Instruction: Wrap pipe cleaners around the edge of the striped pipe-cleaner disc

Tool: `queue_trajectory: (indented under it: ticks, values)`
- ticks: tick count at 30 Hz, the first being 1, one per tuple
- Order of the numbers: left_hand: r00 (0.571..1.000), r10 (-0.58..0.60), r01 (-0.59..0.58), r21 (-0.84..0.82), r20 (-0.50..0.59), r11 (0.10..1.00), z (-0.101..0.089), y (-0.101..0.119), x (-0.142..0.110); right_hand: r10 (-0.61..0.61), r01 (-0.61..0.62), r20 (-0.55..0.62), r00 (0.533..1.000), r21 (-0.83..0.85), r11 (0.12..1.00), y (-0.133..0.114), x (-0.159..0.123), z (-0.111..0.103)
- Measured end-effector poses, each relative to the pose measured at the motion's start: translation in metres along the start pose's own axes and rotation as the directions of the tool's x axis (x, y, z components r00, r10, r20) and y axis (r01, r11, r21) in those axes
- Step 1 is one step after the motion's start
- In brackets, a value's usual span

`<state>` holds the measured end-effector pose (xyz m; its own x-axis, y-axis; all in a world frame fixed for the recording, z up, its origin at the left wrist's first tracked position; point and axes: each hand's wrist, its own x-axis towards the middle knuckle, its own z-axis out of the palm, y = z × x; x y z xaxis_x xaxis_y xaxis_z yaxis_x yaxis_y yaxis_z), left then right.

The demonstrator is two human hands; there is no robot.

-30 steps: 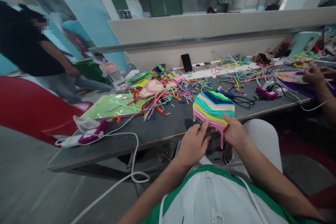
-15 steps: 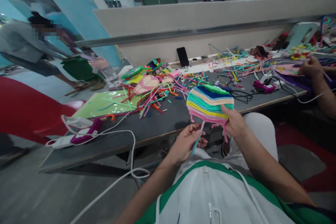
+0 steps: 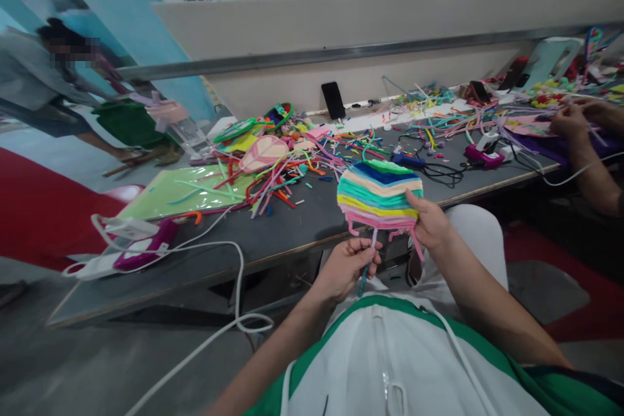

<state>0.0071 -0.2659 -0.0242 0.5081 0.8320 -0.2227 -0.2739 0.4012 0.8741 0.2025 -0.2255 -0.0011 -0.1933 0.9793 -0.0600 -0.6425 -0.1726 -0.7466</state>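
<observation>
My right hand grips the right edge of a striped pipe-cleaner panel, thumb on its front. The panel has green, navy, peach, teal, blue, yellow and pink bands, and several pink ends hang from its lower edge. From the bottom middle runs a twisted pipe-cleaner stem, lilac above and teal below. My left hand pinches this stem between thumb and fingers, just under the panel. Part of the stem is hidden by the fingers. Both hands are in front of the table edge, above my lap.
Loose pipe cleaners are heaped on the dark table near a green plastic sheet. A magenta glue gun with a white cable lies left; another magenta device lies right. A phone leans at the back. A co-worker's hands are at right.
The view has shifted, so the table things appear farther left. The stem now hangs more upright in my left hand. Both hands keep their grips.
</observation>
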Motion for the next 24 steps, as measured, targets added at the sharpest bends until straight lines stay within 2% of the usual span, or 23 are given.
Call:
queue_trajectory:
  ticks: [4, 7, 9, 11, 16, 24]
  values:
    - [1.0, -0.014, 0.013, 0.022, 0.028, 1.0, -0.004, -0.006, 0.003, 0.055, -0.055, -0.009, 0.998, 0.018, 0.998, -0.001, 0.001, 0.001]
    - [0.998, -0.027, 0.024, 0.057, 0.051, 0.998, -0.008, -0.006, 0.002, 0.038, -0.038, -0.034, 0.999, 0.015, 0.999, -0.002, 0.0, 0.003]
    - [0.999, 0.01, -0.013, 0.058, 0.052, 0.998, -0.011, -0.001, 0.0, 0.018, -0.018, -0.034, 0.999, 0.006, 1.0, -0.002, 0.0, 0.003]
    - [0.998, 0.063, -0.064, 0.022, 0.031, 0.998, -0.013, 0.008, -0.002, 0.008, -0.008, -0.022, 1.0, 0.0, 1.0, -0.001, -0.001, 0.002]
    - [0.987, 0.119, -0.128, -0.079, -0.107, 0.989, -0.012, 0.024, -0.001, 0.015, -0.016, -0.014, 1.0, -0.021, 1.0, 0.0, -0.002, 0.003]
    - [0.986, 0.111, -0.13, -0.158, -0.124, 0.979, -0.01, 0.02, 0.005, 0.035, -0.035, -0.02, 0.999, -0.013, 0.999, 0.002, -0.003, 0.005]
